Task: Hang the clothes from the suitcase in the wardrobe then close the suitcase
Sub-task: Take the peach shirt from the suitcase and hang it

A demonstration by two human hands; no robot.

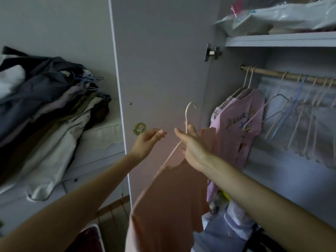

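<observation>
In front of the open wardrobe door (pixel 160 70), our right hand (pixel 192 148) grips a pale hanger (pixel 188 113) carrying a peach garment (pixel 169 200) (it hangs below our wrist). Our left hand (pixel 145 142) hovers just beside, fingers relaxed, holding nothing. Right, a pink shirt (pixel 240 124) hangs on the rail (pixel 272 74).

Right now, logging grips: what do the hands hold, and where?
The right hand grips the hanger at its neck, a peach garment on it. The left hand holds nothing.

clothes pile (pixel 45 113) left, wardrobe rail (pixel 291 77) right
</observation>
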